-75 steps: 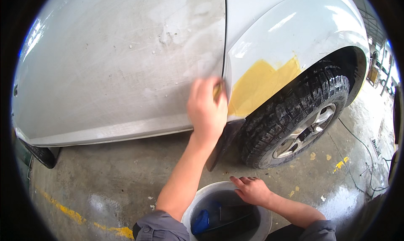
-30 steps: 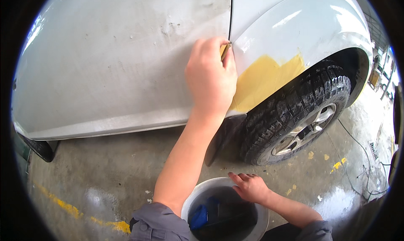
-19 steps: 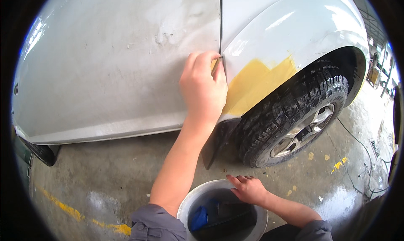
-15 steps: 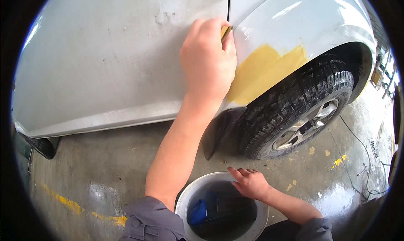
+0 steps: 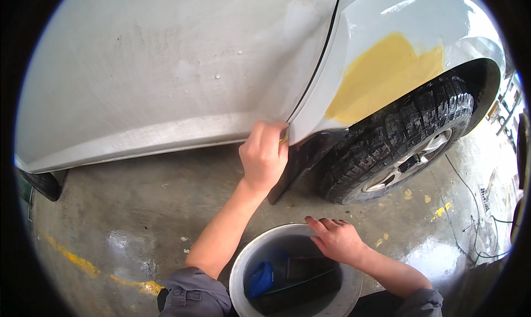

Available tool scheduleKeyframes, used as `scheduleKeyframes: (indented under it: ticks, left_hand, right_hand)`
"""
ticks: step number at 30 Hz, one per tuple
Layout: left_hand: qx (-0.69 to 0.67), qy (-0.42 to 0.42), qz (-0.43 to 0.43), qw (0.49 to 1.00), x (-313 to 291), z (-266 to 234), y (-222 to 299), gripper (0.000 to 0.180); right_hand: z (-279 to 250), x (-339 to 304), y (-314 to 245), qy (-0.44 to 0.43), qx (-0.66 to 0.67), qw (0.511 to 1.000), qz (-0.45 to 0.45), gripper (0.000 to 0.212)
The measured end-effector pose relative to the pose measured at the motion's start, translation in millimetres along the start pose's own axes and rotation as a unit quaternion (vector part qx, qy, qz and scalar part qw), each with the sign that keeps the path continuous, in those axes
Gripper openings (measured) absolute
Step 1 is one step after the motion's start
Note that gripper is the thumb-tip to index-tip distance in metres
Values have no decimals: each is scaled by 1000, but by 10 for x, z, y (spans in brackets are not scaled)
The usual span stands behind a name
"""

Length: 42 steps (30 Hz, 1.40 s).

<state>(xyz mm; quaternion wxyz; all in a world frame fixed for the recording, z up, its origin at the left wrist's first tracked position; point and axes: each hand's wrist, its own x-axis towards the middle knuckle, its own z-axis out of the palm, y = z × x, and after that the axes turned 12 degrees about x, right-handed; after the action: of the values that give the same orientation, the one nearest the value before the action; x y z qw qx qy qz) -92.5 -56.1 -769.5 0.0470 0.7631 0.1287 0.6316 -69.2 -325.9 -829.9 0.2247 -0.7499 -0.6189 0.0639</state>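
My left hand [image 5: 262,157] is closed around a small yellow-brown flat block [image 5: 284,138], most of it hidden by the fingers. It presses at the lower rear corner of the pale silver car door [image 5: 182,79], beside the dark gap that divides door from fender. Below and to the right, my right hand [image 5: 338,239] grips the far rim of a round pale bucket [image 5: 239,278]. Dark water fills the bucket, and a blue object [image 5: 261,279] sits in it along with a dark flat piece whose kind I cannot make out.
A yellow filler patch [image 5: 381,76] covers part of the fender [image 5: 381,18] above the tyre [image 5: 398,145]. A black mud flap [image 5: 307,156] hangs ahead of the tyre. Cables [image 5: 480,234] lie on the wet concrete floor [image 5: 149,206] at right.
My left hand has come down along the door edge to its bottom corner with the block. My right hand stays at the bucket rim. The view has shifted slightly.
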Motion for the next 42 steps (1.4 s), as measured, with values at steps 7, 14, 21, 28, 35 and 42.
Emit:
scheduleKeyframes:
  ticks: [7,14,21,28,35,42]
  left_hand:
    - [-34,13,6,999,298,-43,170,22]
    - [-28,27,34,999,305,-39,100,23]
    - [-44,6,19,999,309,-35,90,23]
    - [-66,57,47,995,774,-55,298,21]
    - [-13,0,53,998,517,-92,165,26]
    - [29,-137,74,987,-72,-372,-341,26]
  right_hand:
    - [17,-5,-30,0,-7,1000,17,52]
    - [18,40,5,-6,2,1000,24,55]
    - [-24,25,-6,-8,4,1000,25,56]
    - [-21,56,7,-7,-10,1000,23,57]
    - [-23,104,-35,42,-24,998,-31,51]
    - [159,22,-588,16,78,988,-129,14]
